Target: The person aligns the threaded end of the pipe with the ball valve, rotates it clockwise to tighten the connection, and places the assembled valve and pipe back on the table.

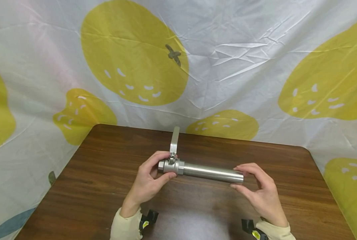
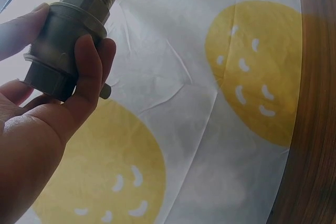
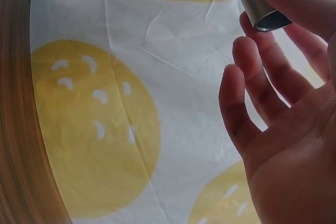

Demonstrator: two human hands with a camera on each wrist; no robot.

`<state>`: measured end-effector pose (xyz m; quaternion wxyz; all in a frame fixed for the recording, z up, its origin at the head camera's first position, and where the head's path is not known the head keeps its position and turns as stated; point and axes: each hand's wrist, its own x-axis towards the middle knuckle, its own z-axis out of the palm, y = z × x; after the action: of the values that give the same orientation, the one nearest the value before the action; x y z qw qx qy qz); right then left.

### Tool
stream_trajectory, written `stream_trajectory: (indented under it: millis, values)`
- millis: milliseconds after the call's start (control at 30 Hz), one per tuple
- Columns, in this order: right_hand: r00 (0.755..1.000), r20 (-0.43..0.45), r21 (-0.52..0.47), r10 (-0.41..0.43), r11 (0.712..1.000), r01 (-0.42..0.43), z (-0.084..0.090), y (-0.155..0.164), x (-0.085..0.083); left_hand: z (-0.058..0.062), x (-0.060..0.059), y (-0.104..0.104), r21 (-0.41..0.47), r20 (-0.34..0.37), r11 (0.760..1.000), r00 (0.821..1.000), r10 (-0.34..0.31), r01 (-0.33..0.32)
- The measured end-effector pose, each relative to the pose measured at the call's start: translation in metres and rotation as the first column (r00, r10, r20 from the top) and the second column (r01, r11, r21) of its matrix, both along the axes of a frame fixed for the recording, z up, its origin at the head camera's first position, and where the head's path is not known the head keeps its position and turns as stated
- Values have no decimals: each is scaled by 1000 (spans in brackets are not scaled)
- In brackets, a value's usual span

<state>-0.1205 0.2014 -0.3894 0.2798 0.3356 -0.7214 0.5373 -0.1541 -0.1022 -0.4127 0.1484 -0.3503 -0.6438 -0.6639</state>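
A ball valve [image 1: 171, 165] with a metal lever handle [image 1: 174, 140] is joined to a steel pipe [image 1: 211, 172], held roughly level over the table. My left hand [image 1: 148, 180] grips the valve body, thumb on the near side and fingers on the far side. The lever points away from me, toward the back of the table. At the pipe's free end, my right hand [image 1: 261, 188] pinches the tube between thumb and fingertips. In the right wrist view the pipe's hollow mouth [image 3: 274, 21] shows, with the lower fingers spread below it.
The brown wooden table [image 1: 106, 160] lies beneath both hands. Behind it and at the sides hangs a white cloth [image 1: 226, 83] printed with yellow fruit, touching the table's back edge. Each sleeve carries a black wrist strap with a small camera mount [image 1: 152, 216].
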Motion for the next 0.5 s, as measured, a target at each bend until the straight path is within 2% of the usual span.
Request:
stream_trajectory:
  millis: [200,500]
  values:
    - [1000,2,8,-8,1000,8,0,0,0,0,0,0,-2,2,1000,1000,2,-2]
    - [998,22,43,-66,997,65,0,1,1,1,0,0,-1,2,1000,1000,4,-4]
